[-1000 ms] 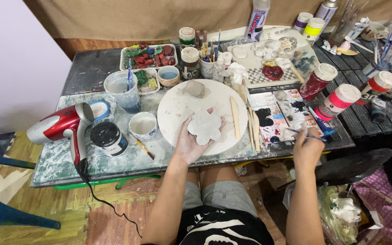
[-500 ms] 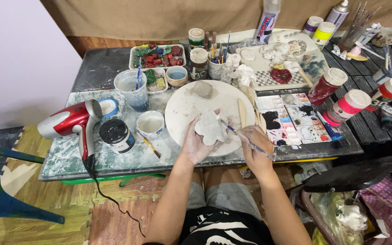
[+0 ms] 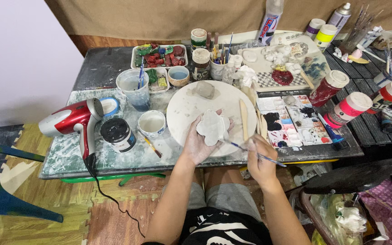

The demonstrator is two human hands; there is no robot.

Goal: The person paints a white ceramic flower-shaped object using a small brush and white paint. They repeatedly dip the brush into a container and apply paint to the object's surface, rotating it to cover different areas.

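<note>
— What's in the hands?
— The left hand (image 3: 199, 144) cups a pale clay piece (image 3: 212, 127) above the round board (image 3: 184, 109); the right hand (image 3: 260, 159) pinches a brush (image 3: 246, 149), tip at its edge.
— Painted yet?
— It looks bare white, so colouring seems barely started. The palette (image 3: 291, 120) sits just right.

This is looking like a craft studio or hobby workshop — a place for painting clay pieces. Paint is smearing the table (image 3: 114, 156), and jars (image 3: 324, 87) of paint, a palette (image 3: 291, 120), a cup of brushes (image 3: 217, 68) and spray cans (image 3: 269, 20) are crowding it. White clay shapes are lying on a board (image 3: 268, 72) — a round slab (image 3: 184, 109) and a red hair dryer (image 3: 71, 120) are sitting nearby. Foam mats (image 3: 46, 227) are covering the floor.
</note>
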